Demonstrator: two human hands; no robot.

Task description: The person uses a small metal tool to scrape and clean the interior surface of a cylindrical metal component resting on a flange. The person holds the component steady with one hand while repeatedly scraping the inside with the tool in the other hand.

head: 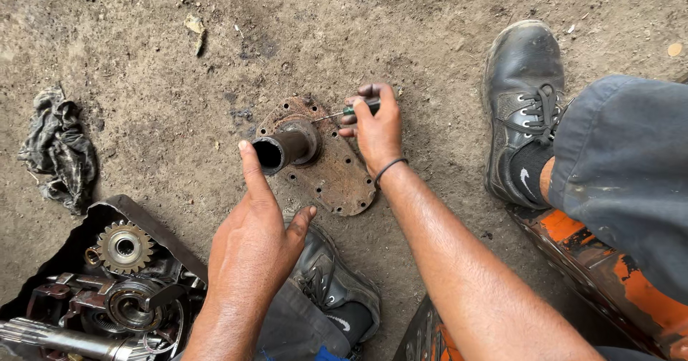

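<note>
- Rusty flange plate, one only, lies flat on the dirt floor between your two black boots, with one short tube rising from it.
- Your left hand is open, its forefinger touching the tube's mouth.
- Your right hand grips one green-handled screwdriver, tip at the plate's far edge.
- One open gearbox sits left of the plate, and one rag.

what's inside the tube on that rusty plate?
The tube mouth shows only a dark bore; nothing visible inside. The left hand touches its rim, and depth is lost in shadow.
</note>
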